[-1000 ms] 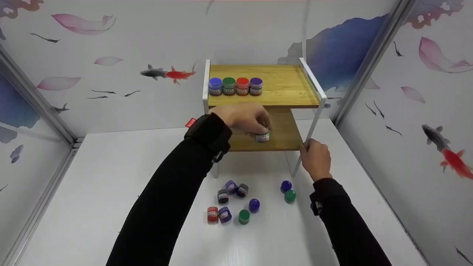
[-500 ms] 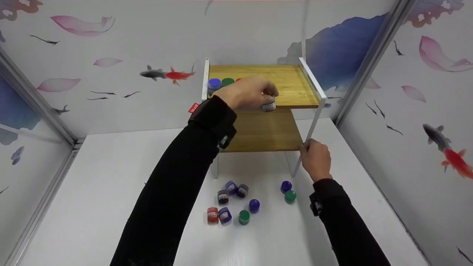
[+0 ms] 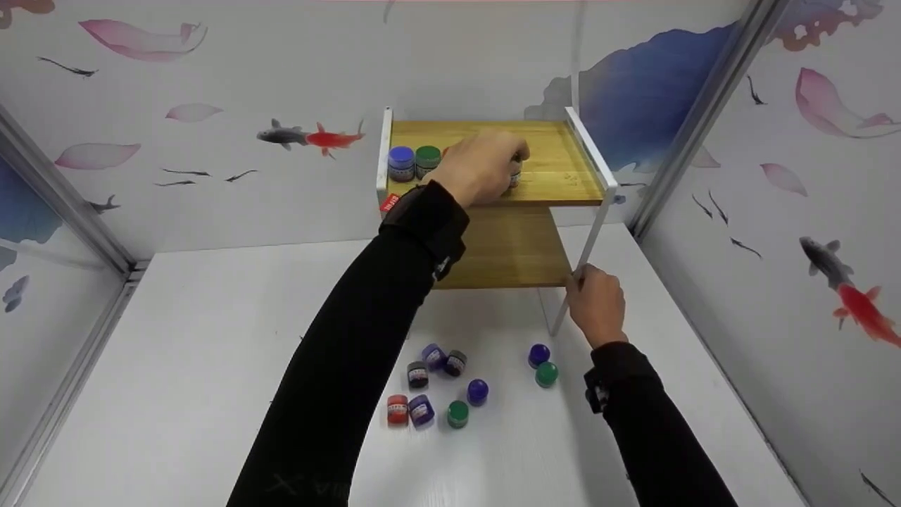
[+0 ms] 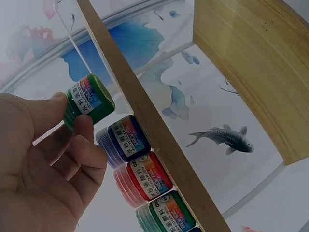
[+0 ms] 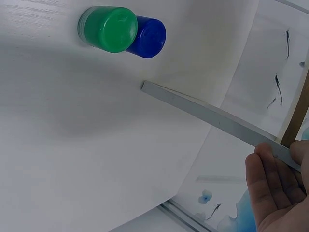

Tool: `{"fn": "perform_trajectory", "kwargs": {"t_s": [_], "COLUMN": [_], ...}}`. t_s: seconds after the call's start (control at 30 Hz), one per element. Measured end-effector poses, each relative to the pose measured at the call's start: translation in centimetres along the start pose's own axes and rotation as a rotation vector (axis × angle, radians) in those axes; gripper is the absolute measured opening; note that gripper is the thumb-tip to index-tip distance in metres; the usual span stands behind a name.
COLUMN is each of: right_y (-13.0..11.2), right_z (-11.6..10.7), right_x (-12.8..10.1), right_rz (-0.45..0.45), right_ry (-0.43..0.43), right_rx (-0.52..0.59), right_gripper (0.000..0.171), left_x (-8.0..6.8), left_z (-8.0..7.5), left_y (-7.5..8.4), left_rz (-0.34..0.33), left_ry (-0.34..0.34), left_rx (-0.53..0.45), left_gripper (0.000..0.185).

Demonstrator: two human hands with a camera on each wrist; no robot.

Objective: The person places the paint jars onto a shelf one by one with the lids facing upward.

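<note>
My left hand is over the front of the rack's upper shelf, pinching a green paint jar between thumb and fingers. In the left wrist view that jar is tilted, beside a row of standing jars: a purple jar, a red jar and a second green jar. A blue-lidded jar ends the row at the left; the hand hides part of the row in the head view. My right hand grips the rack's white right front leg, level with the lower shelf.
Several loose paint jars lie or stand on the white table before the rack, among them a red jar and a black jar. A green jar and a blue jar are near the right leg. Printed walls enclose the table.
My left hand has risen with the jar from in front of the lower shelf to the upper shelf, beside the row. The right hand keeps its grip on the leg.
</note>
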State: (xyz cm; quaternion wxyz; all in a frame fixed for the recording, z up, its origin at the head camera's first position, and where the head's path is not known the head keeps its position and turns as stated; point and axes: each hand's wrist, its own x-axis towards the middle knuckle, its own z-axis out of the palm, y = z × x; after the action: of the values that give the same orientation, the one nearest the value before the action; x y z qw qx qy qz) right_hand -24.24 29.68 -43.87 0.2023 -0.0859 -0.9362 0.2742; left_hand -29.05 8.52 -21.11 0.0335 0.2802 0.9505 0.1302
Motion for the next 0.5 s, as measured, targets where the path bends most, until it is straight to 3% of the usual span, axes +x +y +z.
{"fn": "perform_trajectory", "kwargs": {"t_s": [0.27,0.5], "right_y": [0.0,0.0], "right_z": [0.1,0.0], "right_x": [0.0,0.0], "right_rz": [0.011,0.015], "right_ry": [0.002,0.004], "right_rx": [-0.001,-0.012], "right_gripper": [0.023,0.022], "left_x": [1.0,1.5], "left_z": [0.5,1.1], "left_y": [0.0,-0.1], "left_rz": [-0.008,-0.017], "left_ry": [0.019,0.09], "left_rx": [0.004,0.054], "left_gripper": [0.036,0.034]}}
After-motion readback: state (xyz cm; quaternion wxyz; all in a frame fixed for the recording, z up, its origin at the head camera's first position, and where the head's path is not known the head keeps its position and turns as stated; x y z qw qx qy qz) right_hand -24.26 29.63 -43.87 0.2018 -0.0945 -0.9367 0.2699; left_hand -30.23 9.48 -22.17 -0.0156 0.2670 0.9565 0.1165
